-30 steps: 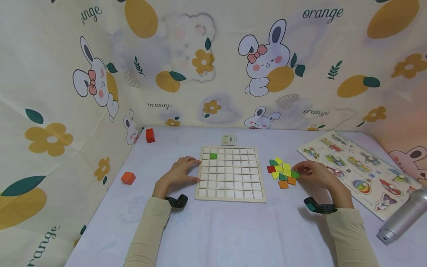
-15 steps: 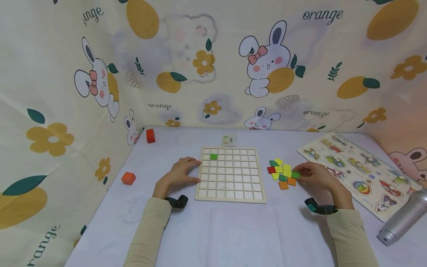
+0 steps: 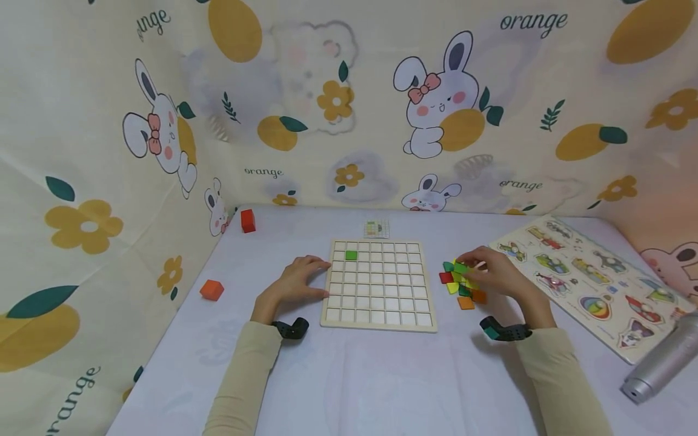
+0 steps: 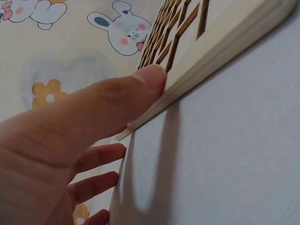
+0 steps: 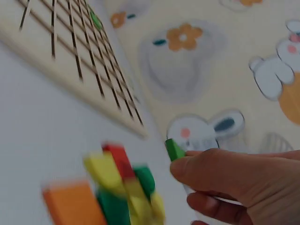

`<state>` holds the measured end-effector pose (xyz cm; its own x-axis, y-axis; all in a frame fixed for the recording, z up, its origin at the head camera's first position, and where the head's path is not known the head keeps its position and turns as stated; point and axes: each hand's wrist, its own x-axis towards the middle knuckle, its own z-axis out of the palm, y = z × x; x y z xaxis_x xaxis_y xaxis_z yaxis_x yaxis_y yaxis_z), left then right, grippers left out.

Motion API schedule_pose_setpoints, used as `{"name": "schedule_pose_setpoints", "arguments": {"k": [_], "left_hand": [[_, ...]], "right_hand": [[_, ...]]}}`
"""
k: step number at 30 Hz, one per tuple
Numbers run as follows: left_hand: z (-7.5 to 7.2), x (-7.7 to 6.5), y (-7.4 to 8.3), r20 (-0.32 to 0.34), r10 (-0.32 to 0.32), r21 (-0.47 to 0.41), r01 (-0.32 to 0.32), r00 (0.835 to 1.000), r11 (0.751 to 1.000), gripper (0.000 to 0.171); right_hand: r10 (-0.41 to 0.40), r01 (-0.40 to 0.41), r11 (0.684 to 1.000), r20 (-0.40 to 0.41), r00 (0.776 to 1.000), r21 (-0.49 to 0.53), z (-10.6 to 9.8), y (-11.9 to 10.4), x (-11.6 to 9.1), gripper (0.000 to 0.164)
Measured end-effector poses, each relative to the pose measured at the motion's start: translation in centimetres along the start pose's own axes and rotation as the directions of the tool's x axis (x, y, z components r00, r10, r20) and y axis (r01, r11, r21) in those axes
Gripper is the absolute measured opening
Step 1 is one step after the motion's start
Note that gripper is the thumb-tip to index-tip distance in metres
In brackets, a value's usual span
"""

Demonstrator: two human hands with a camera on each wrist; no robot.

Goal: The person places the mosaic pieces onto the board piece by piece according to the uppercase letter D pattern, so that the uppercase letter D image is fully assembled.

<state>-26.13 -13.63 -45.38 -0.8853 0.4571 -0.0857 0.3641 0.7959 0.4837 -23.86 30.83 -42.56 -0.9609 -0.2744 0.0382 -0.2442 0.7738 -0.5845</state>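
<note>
A wooden grid board (image 3: 378, 329) lies in the middle of the table, a green square tile (image 3: 351, 255) in one of its upper-left cells. My left hand (image 3: 297, 280) touches the board's left edge, and in the left wrist view the thumb (image 4: 117, 93) lies on the rim with the other fingers beyond it. Between thumb and fingertips my right hand (image 3: 498, 274) pinches another green tile (image 5: 174, 151), raised over a small pile to the right of the board. The pile has a red tile (image 3: 446, 277), orange tiles (image 3: 466, 303), yellow and dark green ones, partly hidden by that hand.
Behind the board lies a small pattern card (image 3: 376, 228). To the left stand a red block (image 3: 248, 221) and an orange-red block (image 3: 211, 290). A picture puzzle board (image 3: 589, 278) and a silver cylinder (image 3: 657, 363) lie at the right. Printed cloth walls surround the table.
My right hand has picked up the green tile from the pile's right side and moved left and up over the pile with it. The left hand stays at the board's edge.
</note>
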Motion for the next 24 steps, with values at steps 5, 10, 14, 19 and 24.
{"name": "schedule_pose_setpoints", "arguments": {"k": [5, 10, 14, 19, 24], "left_hand": [[-0.1, 0.0, 0.1, 0.002, 0.004, 0.002, -0.004, 1.0, 1.0, 0.071], [0.0, -0.1, 0.0, 0.004, -0.001, 0.008, 0.001, 1.0, 1.0, 0.071], [-0.1, -0.2, 0.1, -0.003, 0.006, 0.002, -0.006, 1.0, 1.0, 0.07], [-0.1, -0.2, 0.2, 0.004, 0.002, 0.002, -0.002, 1.0, 1.0, 0.07], [-0.1, -0.1, 0.0, 0.0, 0.008, 0.004, -0.008, 1.0, 1.0, 0.07]], "right_hand": [[-0.087, 0.087, 0.995, 0.002, 0.996, 0.048, 1.3, -2.2, 2.1, 0.027], [-0.18, 0.177, 0.978, 0.01, 0.984, 0.108, 3.0, -3.9, 3.9, 0.027], [-0.234, 0.234, 0.964, -0.02, 0.972, 0.128, 4.8, -4.6, 5.0, 0.028], [-0.263, 0.274, 0.951, -0.09, 0.961, 0.142, 6.9, -5.9, 6.3, 0.028], [-0.287, 0.305, 0.942, -0.135, 0.948, 0.142, 8.8, -6.9, 7.6, 0.023]]}}
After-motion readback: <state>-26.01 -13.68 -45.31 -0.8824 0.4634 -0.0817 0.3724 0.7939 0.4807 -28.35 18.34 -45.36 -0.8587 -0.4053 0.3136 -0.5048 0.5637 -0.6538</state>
